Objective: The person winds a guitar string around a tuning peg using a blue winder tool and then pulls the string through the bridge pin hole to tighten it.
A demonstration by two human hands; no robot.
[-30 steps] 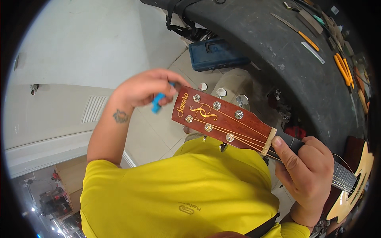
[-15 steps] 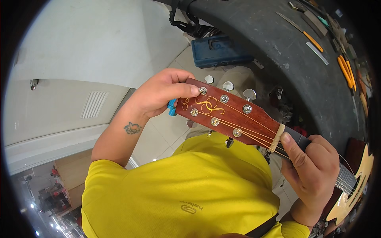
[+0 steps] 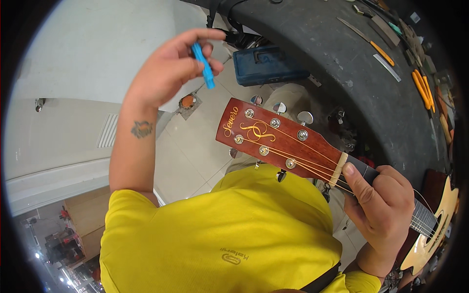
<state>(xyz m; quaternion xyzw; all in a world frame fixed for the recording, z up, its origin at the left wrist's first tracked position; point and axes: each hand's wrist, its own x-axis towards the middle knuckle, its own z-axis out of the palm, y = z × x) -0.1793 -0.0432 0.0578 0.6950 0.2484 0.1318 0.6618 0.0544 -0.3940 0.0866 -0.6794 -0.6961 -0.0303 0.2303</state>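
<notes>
Left hand (image 3: 163,71), gripping a blue tool (image 3: 208,77), has risen above the tiles (image 3: 193,146); right hand (image 3: 381,207) clasps the neck (image 3: 360,169) near the workbench (image 3: 312,34).

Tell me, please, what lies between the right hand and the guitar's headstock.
In the head view, the pale nut lies between the right hand and the headstock, with strings crossing it; the thumb tip is close beside it.

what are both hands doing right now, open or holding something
Left hand: closed, holding a blue tool.
Right hand: closed, holding the guitar neck.
</notes>
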